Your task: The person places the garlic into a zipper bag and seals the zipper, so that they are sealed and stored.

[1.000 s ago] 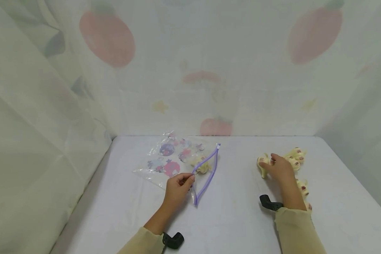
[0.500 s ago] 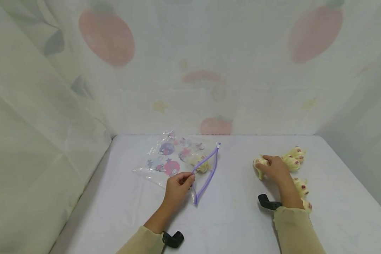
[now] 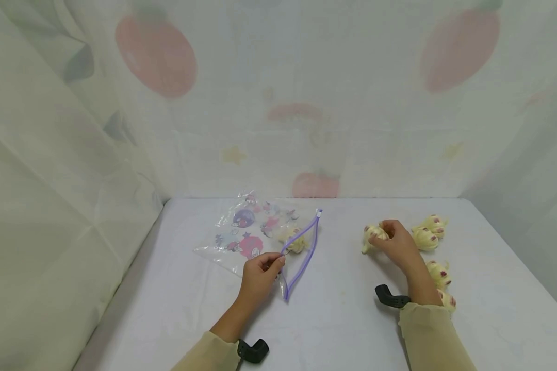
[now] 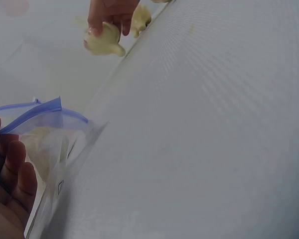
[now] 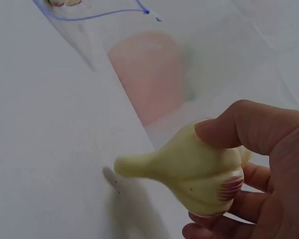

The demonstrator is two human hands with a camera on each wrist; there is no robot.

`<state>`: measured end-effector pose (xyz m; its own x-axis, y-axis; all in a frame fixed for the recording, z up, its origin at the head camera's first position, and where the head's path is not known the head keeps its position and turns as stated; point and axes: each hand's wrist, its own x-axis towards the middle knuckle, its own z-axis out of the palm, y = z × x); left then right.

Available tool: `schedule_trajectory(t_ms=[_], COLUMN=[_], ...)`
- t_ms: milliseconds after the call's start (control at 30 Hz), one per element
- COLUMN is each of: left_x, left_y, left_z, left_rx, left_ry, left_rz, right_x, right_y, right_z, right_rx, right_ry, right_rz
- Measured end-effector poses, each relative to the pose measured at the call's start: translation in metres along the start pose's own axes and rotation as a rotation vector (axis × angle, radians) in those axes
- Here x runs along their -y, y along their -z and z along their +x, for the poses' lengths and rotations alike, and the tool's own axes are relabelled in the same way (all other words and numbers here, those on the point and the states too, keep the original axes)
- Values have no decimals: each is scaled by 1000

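Note:
Between thumb and fingers, my right hand (image 3: 399,246) grips a pale yellow garlic bulb (image 5: 199,169) with purple patches. Its stem points away from the palm, and a shadow lies below it on the table. My left hand (image 3: 258,278) pinches the purple zip edge of a clear printed zip bag (image 3: 252,246). The bag lies on the table with its mouth spread apart, facing right. Inside, close to the mouth, is another garlic bulb (image 3: 295,241), partly covered by the film. The left wrist view shows the purple zip strip (image 4: 45,113) by my fingertips.
Several more garlic bulbs (image 3: 425,238) lie right of my right hand, some of them beside the forearm (image 3: 441,276). The white table (image 3: 334,330) ends at a printed curtain (image 3: 376,129) behind, with more cloth (image 3: 65,206) hanging on the left.
My right hand has moved left and lifted the garlic bulb, away from the other bulbs. The left hand and the bag have stayed in place.

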<state>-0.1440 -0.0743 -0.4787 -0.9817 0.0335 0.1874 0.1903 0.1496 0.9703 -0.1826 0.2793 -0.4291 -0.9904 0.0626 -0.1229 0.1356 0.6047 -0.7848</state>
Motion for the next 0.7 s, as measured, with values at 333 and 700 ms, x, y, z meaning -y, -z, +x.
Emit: schedule_trajectory(t_ms=[333,700], left_x=[-3,-2], left_y=[0,0], left_z=[-1,-1], left_rx=[-6,-8], left_ry=[6,13], left_rz=[15,11], right_x=[6,7], right_y=[-6,-10], right_z=[0,-2], right_rx=[18,28], right_ry=[57,95], right_rz=[2,92])
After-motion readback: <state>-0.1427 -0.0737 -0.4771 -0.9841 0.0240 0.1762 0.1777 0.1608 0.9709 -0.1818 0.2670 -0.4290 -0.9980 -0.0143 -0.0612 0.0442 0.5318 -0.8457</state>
